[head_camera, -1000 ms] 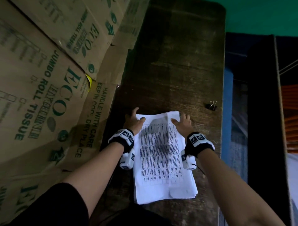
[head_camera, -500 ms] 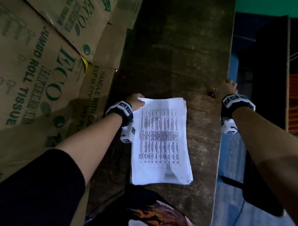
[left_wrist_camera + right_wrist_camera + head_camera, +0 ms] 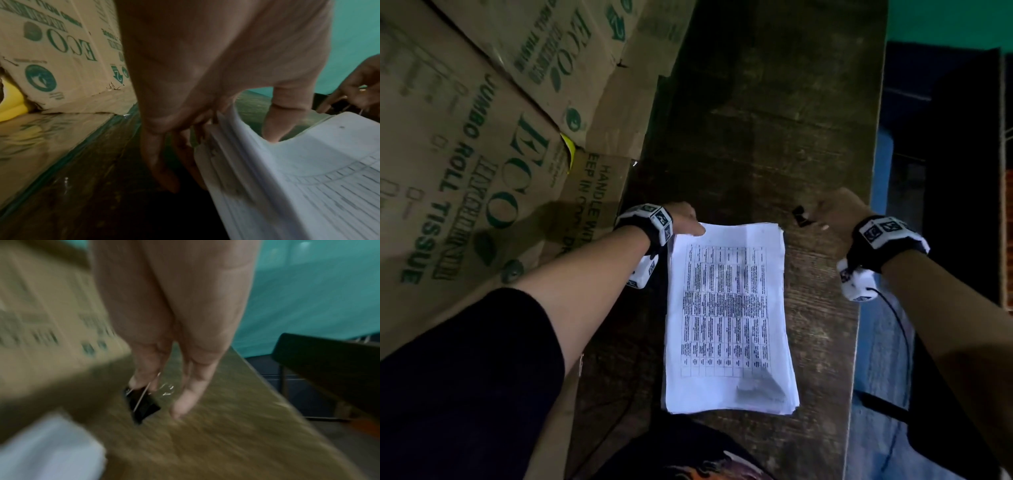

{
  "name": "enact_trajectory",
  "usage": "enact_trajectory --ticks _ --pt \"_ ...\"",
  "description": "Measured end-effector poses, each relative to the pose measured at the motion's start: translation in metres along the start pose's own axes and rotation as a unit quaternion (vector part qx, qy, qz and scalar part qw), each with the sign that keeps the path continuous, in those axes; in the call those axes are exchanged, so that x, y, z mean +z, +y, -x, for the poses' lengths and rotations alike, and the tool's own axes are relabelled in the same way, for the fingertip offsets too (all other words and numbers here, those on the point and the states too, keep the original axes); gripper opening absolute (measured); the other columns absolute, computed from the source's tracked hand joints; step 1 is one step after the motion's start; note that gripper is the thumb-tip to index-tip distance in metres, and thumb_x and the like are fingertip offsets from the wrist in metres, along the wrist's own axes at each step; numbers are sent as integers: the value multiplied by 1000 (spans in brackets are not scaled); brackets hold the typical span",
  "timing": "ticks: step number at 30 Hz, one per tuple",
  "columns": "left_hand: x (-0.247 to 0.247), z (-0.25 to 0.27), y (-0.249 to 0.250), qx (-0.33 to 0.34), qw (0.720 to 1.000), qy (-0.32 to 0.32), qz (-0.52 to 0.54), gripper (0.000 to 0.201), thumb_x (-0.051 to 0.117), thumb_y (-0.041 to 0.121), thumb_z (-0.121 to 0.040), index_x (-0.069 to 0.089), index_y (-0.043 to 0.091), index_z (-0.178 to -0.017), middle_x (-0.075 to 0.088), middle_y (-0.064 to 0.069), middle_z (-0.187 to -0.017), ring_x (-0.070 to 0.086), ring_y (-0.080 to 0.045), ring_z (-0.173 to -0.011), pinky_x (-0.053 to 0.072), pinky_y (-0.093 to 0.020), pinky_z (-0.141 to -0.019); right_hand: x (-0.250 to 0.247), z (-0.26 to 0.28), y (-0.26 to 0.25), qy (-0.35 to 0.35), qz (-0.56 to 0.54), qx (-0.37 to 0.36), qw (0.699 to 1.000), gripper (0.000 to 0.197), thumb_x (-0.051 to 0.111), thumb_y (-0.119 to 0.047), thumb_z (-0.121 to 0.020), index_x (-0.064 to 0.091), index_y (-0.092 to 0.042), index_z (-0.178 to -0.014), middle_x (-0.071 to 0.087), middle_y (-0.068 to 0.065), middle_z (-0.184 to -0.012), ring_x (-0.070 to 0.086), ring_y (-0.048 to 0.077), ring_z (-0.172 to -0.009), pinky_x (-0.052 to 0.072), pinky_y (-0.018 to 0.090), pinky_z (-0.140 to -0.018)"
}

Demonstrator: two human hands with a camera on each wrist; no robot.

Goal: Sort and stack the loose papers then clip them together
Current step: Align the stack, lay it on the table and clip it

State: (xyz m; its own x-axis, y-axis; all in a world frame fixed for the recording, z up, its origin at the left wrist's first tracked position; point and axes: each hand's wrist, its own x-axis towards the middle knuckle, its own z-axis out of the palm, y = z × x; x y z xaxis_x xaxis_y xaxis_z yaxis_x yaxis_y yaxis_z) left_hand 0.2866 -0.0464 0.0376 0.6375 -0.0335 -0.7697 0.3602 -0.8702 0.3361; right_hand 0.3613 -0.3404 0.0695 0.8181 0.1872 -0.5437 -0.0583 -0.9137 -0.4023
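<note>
A stack of white printed papers (image 3: 726, 318) lies lengthwise on the dark wooden table (image 3: 774, 120). My left hand (image 3: 683, 219) pinches its far left corner, thumb on top and fingers under the lifted sheets; the left wrist view shows the paper stack (image 3: 298, 170) curling up in my left hand (image 3: 236, 129). A black binder clip (image 3: 800, 216) with wire handles is held in my right hand (image 3: 832, 214), just right of the stack's far right corner. In the blurred right wrist view my right hand (image 3: 162, 389) pinches the binder clip (image 3: 141, 404) above the table.
Large cardboard boxes (image 3: 482, 154) printed with green lettering crowd the table's left side. The table's right edge (image 3: 866, 274) drops to a blue floor, with a dark piece of furniture (image 3: 962, 171) beyond. A black cable (image 3: 904, 342) hangs from my right wrist.
My right hand left the papers, reached to the clip at the table's right edge, picked it up and brought it back toward the stack. My left hand went from resting on the corner to pinching it.
</note>
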Motion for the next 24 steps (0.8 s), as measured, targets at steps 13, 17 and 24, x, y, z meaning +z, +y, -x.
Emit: enact_trajectory --ticks 13,17,24 --pt "-2 0 -7 21 999 -17 -32 59 63 35 -83 46 21 -137 44 -5 -144 44 -25 -129 38 -34 -106 49 -13 -104 -102 215 -168 957 26 70 -18 -83 60 -11 -105 62 6 -102 56 21 -89 37 26 -69" --pt "-3 3 -9 60 998 -13 -10 52 66 33 -82 53 19 -131 56 -3 -132 54 -21 -113 45 -31 -96 52 -5 -119 -110 272 -196 936 19 66 -18 -87 54 -12 -100 56 0 -79 54 16 -67 33 22 -48" --pt "-4 9 -7 121 993 -5 12 26 70 20 -81 64 11 -105 66 -3 -96 61 -20 -87 47 -26 -68 47 4 -130 -122 339 -235 903 18 66 -21 -85 62 -7 -96 62 9 -94 62 25 -87 52 35 -69"
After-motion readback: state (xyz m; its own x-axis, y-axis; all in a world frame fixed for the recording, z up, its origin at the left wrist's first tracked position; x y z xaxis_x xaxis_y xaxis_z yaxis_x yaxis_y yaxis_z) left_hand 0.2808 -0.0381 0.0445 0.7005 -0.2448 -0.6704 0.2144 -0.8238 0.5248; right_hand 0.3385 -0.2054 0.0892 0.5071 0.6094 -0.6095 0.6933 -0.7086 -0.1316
